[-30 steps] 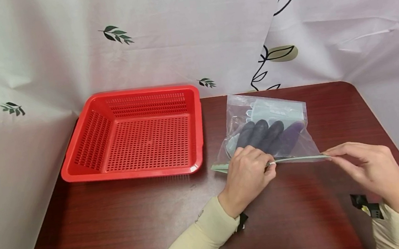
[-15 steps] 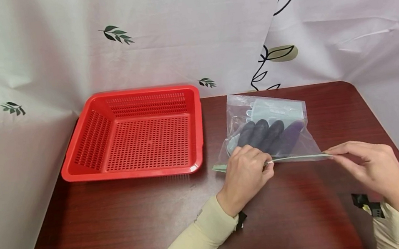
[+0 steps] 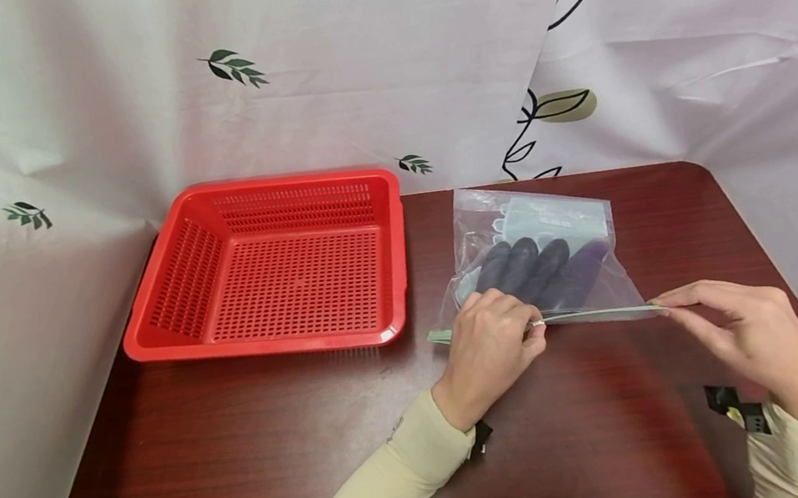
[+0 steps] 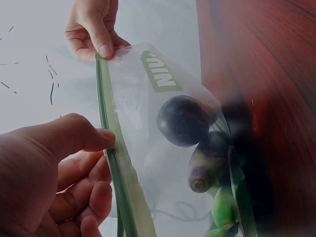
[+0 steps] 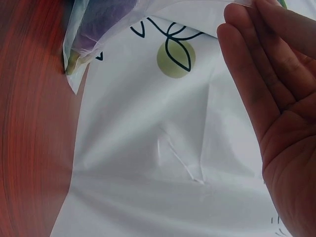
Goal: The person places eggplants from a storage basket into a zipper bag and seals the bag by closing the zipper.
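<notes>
A clear zip bag point(image 3: 474, 218) lies on the table, holding several dark eggplants point(image 3: 522, 266) with green stem ends visible in the left wrist view. One purple eggplant point(image 3: 587, 270) lies at the right of the group. Along the bag's near edge runs a green zip strip point(image 3: 597, 314). My left hand point(image 3: 491, 346) pinches this strip near its middle, thumb on top in the left wrist view. My right hand point(image 3: 755, 337) pinches the strip's right end between thumb and fingers. The strip is stretched straight between both hands. Part of its left side is hidden behind the left hand.
A red perforated plastic basket point(image 3: 298, 287) stands to the left of the bag, with nothing in it. The dark red wood table point(image 3: 586, 460) meets a white patterned cloth point(image 3: 317, 83) at the back and sides.
My left hand has shifted slightly left along the zip strip. My right hand has moved a little to the right with the strip's end. The basket stays put.
</notes>
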{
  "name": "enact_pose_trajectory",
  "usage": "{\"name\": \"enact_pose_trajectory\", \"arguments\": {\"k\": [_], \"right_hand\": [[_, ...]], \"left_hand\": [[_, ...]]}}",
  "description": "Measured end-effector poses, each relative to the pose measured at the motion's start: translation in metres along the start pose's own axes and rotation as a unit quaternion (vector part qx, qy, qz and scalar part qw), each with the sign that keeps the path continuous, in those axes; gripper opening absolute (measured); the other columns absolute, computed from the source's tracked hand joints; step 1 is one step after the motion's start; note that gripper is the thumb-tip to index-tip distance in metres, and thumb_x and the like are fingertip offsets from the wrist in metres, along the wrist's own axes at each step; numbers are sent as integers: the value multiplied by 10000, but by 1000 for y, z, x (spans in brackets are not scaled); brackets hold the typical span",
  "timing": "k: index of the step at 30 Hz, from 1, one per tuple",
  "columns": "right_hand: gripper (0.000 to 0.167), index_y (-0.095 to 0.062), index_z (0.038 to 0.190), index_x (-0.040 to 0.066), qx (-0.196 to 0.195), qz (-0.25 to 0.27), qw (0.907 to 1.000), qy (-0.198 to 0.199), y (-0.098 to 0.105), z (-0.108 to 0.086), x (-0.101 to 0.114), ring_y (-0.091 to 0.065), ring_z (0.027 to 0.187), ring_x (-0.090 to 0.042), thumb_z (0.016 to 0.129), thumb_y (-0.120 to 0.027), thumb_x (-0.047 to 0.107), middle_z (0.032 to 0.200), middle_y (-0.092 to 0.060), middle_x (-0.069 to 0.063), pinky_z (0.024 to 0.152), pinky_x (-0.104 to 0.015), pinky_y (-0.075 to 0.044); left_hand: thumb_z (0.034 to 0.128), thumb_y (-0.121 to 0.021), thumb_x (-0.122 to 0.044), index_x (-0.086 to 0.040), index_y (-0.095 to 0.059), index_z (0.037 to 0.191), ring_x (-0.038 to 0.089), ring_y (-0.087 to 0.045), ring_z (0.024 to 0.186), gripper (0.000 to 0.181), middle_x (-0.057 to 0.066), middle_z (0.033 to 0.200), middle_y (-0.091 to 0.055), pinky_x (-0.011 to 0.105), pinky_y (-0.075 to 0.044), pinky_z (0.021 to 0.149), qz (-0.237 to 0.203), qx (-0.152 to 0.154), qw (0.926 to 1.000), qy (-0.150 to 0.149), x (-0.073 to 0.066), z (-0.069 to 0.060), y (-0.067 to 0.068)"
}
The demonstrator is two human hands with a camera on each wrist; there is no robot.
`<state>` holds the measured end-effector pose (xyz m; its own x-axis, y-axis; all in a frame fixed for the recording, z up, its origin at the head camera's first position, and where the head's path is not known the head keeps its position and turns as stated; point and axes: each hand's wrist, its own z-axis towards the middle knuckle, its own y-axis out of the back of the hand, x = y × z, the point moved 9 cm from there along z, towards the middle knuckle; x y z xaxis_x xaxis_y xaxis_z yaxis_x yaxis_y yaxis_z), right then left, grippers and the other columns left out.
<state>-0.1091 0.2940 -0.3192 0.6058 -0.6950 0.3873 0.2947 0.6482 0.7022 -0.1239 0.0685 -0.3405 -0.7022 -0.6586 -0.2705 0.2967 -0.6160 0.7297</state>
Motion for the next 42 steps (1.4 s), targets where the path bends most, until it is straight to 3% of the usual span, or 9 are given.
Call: {"name": "enact_pose_trajectory", "arguments": {"k": [11,25,33,42], "right_hand": [[388,-789,898,160,182,18,9998,-59,-2,-4,-9,-595,881,168,974,-603,492,851,-736,76,810,-31,-382],[300,-789,906,176,235,-94,9996,-82,0,-6,-11,-596,858,167,961,-654,438,857,-735,88,787,-40,-391],[255,-788,901,172,250,-229,9993,-127,1,-6,-13,-584,864,183,947,-686,402,854,-734,79,779,-44,-393],[468,-790,881,157,79,-104,9998,-119,2,-7,-15,-581,863,189,960,-569,561,839,-733,83,796,-33,-373]], "left_hand": [[778,-747,-111,-167,-754,757,100,-583,722,60,-99,729,-674,259,-398,653,-122,115,9998,81,5,0,0],[760,-760,-134,-184,-741,731,96,-559,689,61,-105,690,-643,256,-404,652,171,492,9986,46,9,1,0],[751,-757,-134,-184,-754,732,97,-559,682,53,-108,692,-654,263,-415,660,224,523,9983,113,13,2,3],[756,-753,-137,-198,-759,740,96,-561,692,63,-122,704,-661,261,-409,668,297,708,9968,217,16,3,3]]}}
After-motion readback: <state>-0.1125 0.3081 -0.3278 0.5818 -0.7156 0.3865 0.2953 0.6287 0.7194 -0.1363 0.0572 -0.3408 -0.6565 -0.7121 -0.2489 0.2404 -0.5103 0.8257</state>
